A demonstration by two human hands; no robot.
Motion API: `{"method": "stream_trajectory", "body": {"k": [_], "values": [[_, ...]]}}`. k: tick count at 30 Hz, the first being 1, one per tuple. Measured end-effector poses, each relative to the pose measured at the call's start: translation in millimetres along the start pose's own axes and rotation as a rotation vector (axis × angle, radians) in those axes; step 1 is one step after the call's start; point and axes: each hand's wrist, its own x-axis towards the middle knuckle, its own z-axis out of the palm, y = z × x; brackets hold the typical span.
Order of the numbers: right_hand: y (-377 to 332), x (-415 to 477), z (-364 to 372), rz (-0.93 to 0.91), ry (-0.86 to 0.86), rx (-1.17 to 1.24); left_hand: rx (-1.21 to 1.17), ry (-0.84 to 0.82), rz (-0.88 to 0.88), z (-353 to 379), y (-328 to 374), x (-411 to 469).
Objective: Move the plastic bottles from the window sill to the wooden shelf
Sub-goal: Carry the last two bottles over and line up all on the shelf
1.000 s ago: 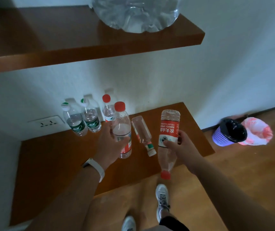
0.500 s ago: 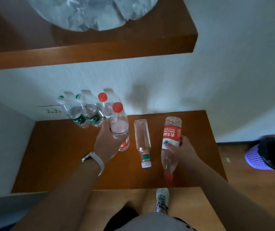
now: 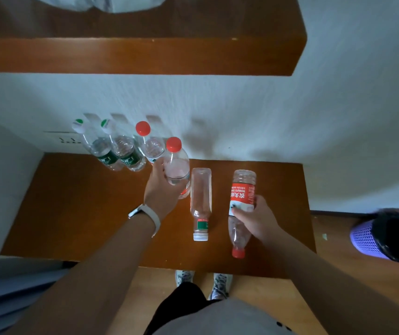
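The left hand [image 3: 162, 189] grips an upright red-capped bottle [image 3: 178, 163] on the shelf [image 3: 72, 201]. The right hand [image 3: 256, 221] grips a labelled bottle [image 3: 242, 194] at mid-body, cap toward the person; whether it rests on the shelf cannot be told.

Risks: the loose bottle [image 3: 201, 201] lying between the hands may roll if nudged. The standing trio [image 3: 126, 151] just beyond the left hand may topple. The front edge lies near the labelled bottle's cap.

Open room: left of the left hand.

A home room: wall socket [image 3: 69, 139], wooden floor [image 3: 353, 274], laundry basket [image 3: 372, 240].
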Motion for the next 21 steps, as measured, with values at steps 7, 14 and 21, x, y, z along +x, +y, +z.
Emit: {"method": "stream_trajectory", "body": {"k": [7, 14, 21], "values": [[18, 14, 4, 0.039, 0.084, -0.061, -0.085, 0.038, 0.005, 27, 6, 20], [25, 19, 4, 0.055, 0.11, -0.057, -0.106, 0.076, 0.038, 42, 7, 45], [29, 19, 1, 0.083, 0.095, -0.059, -0.13, 0.079, 0.006, 50, 4, 56]]}}
